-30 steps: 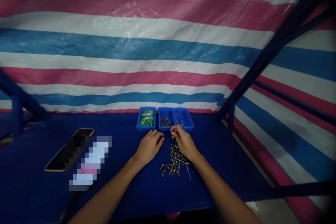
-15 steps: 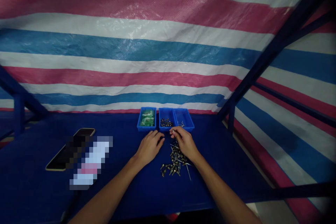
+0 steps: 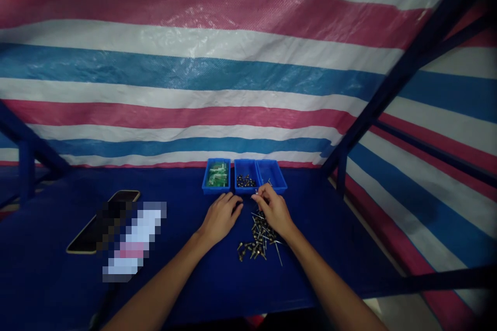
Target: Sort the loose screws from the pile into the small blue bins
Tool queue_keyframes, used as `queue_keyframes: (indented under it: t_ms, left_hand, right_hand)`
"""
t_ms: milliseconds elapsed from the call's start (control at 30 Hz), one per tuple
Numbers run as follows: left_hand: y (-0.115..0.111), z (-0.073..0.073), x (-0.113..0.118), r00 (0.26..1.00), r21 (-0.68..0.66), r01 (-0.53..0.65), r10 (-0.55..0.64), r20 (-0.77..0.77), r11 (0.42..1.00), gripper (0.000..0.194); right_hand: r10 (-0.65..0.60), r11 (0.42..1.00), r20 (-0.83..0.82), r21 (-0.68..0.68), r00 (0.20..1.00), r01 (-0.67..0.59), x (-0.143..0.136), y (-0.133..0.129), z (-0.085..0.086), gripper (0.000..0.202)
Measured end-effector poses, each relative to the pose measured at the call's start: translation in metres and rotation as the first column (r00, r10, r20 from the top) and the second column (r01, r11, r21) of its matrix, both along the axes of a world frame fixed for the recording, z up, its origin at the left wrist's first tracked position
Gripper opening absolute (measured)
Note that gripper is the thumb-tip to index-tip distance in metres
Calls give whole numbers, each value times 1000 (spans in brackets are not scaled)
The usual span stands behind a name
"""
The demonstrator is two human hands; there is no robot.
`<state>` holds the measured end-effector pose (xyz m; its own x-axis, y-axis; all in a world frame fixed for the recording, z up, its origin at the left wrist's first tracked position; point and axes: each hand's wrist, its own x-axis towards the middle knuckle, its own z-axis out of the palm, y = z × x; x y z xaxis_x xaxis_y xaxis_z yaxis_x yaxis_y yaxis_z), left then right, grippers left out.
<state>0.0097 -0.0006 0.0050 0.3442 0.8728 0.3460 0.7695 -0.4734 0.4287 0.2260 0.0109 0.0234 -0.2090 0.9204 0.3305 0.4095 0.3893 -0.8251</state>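
Note:
My left hand (image 3: pixel 222 217) lies on the blue table, fingers loosely bent and apart, with nothing visible in it. It is just in front of a blue bin of green-and-white pieces (image 3: pixel 218 173). My right hand (image 3: pixel 275 211) is pinched, thumb against fingertips, on a small shiny metal part (image 3: pixel 256 192) whose kind I cannot make out. Below that hand is a loose pile of small metal parts (image 3: pixel 259 235), some dark and brassy, others with long thin pins. Beyond are a blue bin with dark brassy parts (image 3: pixel 246 181) and a blue bin (image 3: pixel 273 169) with a few thin pins, partly hidden by my fingers.
A phone (image 3: pixel 83 235) lies at left on the table (image 3: pixel 186 289), beside a blurred-out light object (image 3: pixel 134 240). Blue metal posts (image 3: pixel 341 173) frame the table's sides. A striped plastic sheet (image 3: pixel 194 72) hangs behind.
My right hand's fingers have shifted slightly up and to the right, still pinched, now covering more of the right bin's front. My left hand has stayed in place.

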Motion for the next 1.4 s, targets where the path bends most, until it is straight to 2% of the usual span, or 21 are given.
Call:
queue_keyframes:
  t_ms: [433, 667, 1000, 1233, 1400]
  left_hand:
    - [0, -1, 0, 1000, 20, -1, 1, 7, 1000, 23]
    - [0, 0, 1, 999, 7, -19, 19, -26, 1000, 21]
    - [1, -3, 0, 1000, 19, -5, 5, -20, 1000, 22]
    - [2, -5, 0, 1000, 8, 4, -4, -12, 1000, 23]
    - [2, -6, -1, 1000, 24, 13, -14, 13, 1000, 23]
  right_hand:
    - [120, 990, -30, -70, 992, -122, 0, -2, -2, 23]
    - [117, 988, -47, -93, 992, -121, -2, -2, -4, 32]
    - [71, 997, -30, 13, 997, -71, -1, 0, -2, 27]
    - [80, 993, -191, -65, 978, -94, -3, 3, -8, 33]
    - [22, 983, -405, -156, 914, -93, -3, 9, -9, 36]
